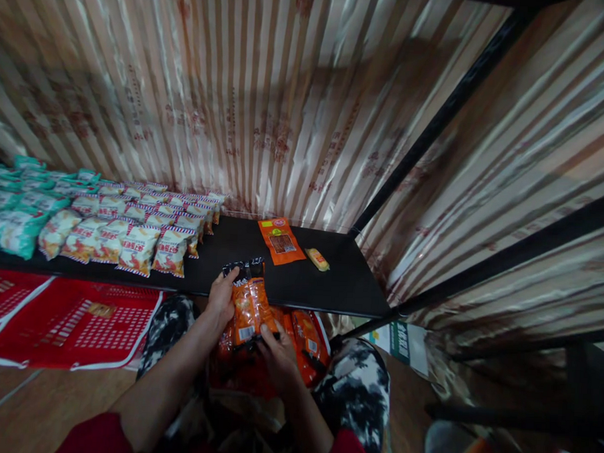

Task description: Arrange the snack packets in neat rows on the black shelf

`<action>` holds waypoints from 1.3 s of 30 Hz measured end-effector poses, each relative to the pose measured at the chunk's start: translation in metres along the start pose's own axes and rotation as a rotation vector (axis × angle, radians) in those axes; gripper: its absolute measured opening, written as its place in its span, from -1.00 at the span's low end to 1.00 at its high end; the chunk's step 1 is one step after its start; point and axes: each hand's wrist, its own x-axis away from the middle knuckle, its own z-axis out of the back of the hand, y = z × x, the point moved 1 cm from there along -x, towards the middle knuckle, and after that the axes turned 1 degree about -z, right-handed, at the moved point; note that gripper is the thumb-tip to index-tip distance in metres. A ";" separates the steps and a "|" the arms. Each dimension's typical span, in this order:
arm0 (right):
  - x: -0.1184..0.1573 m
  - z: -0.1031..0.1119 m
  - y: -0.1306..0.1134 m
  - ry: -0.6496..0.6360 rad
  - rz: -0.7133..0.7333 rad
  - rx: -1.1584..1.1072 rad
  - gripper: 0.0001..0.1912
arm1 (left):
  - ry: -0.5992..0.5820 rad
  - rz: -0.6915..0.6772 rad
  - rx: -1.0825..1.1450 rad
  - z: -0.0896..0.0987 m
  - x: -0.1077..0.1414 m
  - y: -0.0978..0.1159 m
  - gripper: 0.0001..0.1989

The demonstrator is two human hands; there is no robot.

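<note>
An orange snack bag [251, 303] with black ends is held in both hands over the front edge of the black shelf [236, 240]. My left hand [223, 295] grips its upper left corner, thumb on top. At its lower right corner, my right hand [276, 349] pinches the bag. Beneath, between my knees, a red basket [324, 334] holds more orange bags [307, 337], partly hidden by my hands. Behind the held bag, a flat orange packet [281, 241] and a small yellow packet [317, 259] lie on the shelf.
Rows of cream snack bags [138, 246] and turquoise bags [24, 228] cover the shelf's left part. A red basket [102, 331] with a small packet [101, 309] sits on the floor at left. Black shelf posts [436, 125] slant at right before a striped sheet [267, 118].
</note>
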 end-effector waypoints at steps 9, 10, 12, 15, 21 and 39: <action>-0.003 -0.004 0.008 -0.012 -0.140 -0.209 -0.67 | -0.009 0.010 0.018 -0.003 -0.015 0.003 -0.84; -0.004 -0.003 0.010 -0.041 -0.148 -0.193 -0.69 | -0.004 0.010 0.020 -0.003 -0.016 0.003 -0.84; -0.006 -0.001 0.015 -0.085 -0.162 -0.152 -0.72 | 0.006 0.015 0.022 -0.002 -0.019 0.003 -0.83; -0.009 0.002 0.021 -0.083 -0.139 -0.061 -0.72 | 0.012 0.024 0.020 -0.001 -0.021 0.001 -0.83; -0.008 0.008 0.029 -0.174 0.150 0.448 -0.85 | 0.041 0.036 0.002 0.003 -0.026 0.001 -0.82; -0.002 0.004 0.025 -0.136 0.286 0.637 -0.70 | 0.023 0.028 -0.062 0.018 -0.039 -0.001 -0.79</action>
